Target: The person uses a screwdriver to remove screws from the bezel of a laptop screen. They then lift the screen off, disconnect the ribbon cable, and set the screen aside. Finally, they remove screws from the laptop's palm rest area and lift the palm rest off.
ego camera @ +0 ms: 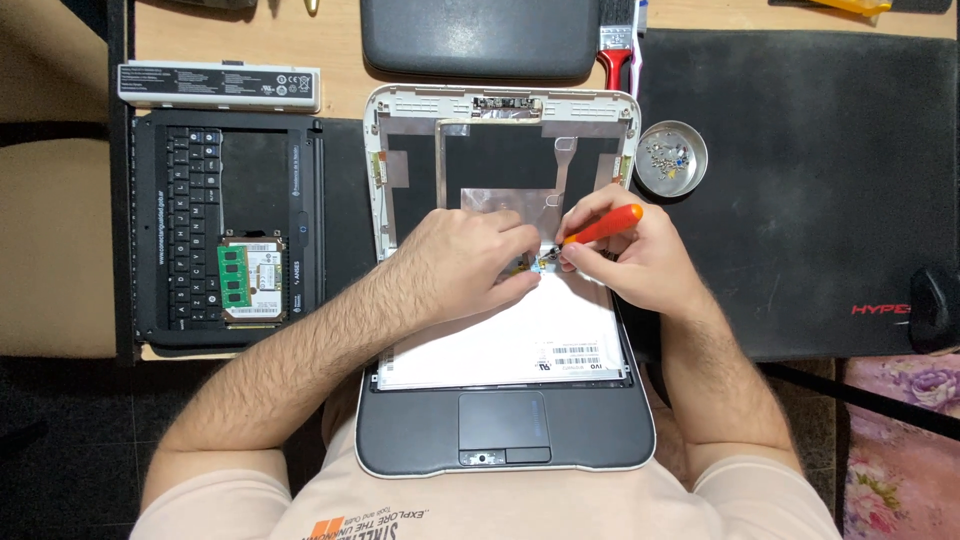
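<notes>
Right hand (640,262): grip closed pencil-style round an orange-handled screwdriver (600,226), tip angled down at a small connector (545,262) on the back of the panel. Left hand (470,262): fingertips pinched shut at that same spot, apparently steadying it.

White display panel (520,340) lies face-down over the laptop base (500,440), giving a flat rest. Behind, the open white lid shell (500,110), foil-taped, matte black inside.

Round metal dish (671,158) of screws sits just right, within reach. Left on the tabletop (240,40): removed keyboard (195,225), green memory stick (234,278), grey battery bar (220,85).
</notes>
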